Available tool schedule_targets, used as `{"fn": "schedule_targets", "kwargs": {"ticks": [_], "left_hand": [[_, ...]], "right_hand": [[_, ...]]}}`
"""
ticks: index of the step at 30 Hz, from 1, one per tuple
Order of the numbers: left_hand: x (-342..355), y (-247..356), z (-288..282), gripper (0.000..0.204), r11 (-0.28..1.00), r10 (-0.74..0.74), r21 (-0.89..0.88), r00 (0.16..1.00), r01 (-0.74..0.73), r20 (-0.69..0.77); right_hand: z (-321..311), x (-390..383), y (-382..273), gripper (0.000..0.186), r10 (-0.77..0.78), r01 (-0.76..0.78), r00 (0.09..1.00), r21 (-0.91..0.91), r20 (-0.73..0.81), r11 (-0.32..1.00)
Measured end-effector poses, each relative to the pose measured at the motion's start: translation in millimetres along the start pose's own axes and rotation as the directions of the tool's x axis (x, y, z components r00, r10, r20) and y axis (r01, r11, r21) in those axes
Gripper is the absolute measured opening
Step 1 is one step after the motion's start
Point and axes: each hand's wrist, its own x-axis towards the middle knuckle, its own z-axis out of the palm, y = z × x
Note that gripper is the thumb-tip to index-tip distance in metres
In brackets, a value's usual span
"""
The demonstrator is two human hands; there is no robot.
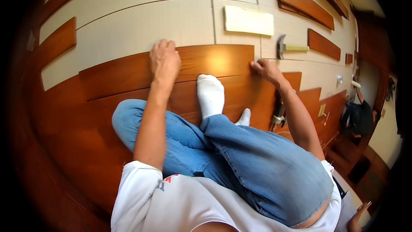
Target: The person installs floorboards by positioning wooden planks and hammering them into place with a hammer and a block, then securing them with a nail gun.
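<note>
I kneel on a floor of reddish-brown laminate planks. My left hand (164, 60) lies flat, fingers together, on the far edge of the newest plank (214, 60), pressing it against the pale underlay (141, 30). My right hand (265, 69) grips the right end corner of that same plank with curled fingers. My white-socked foot (210, 94) rests on the plank between both hands. My jeans-clad legs fill the lower middle.
A hammer (289, 48) lies on the underlay just beyond my right hand. A pale tapping block (249, 20) sits further back. Loose planks (305, 3) lie at the back right; a tool (278, 116) rests by my right forearm. Another person (359, 114) crouches at far right.
</note>
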Motion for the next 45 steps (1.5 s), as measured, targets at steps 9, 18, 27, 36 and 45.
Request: {"fn": "schedule_targets", "kwargs": {"ticks": [9,18,27,36,45], "left_hand": [[2,5,-11,0.026,0.995,-0.075,0.074,0.993,0.069,0.093],[78,70,32,0.062,0.956,0.292,-0.022,0.956,-0.293,-0.033],[182,142,83,0.09,0.816,0.535,0.071,0.796,-0.574,0.283],[173,8,-4,0.093,0.8,0.514,0.094,0.757,-0.593,0.404],[60,-186,-85,0.076,0.885,0.405,0.096,0.855,-0.456,0.326]], "right_hand": [[-102,81,76,0.038,0.093,-0.143,0.843,-0.053,-0.529,0.988],[-84,89,130,0.023,0.015,-0.253,0.87,-0.421,-0.493,0.871],[-89,50,116,0.023,-0.111,-0.165,0.926,-0.651,-0.361,0.741],[-78,14,139,0.03,-0.009,-0.077,0.955,-0.274,-0.297,0.959],[-77,21,100,0.019,0.23,-0.198,0.948,0.158,-0.22,0.967]]}}
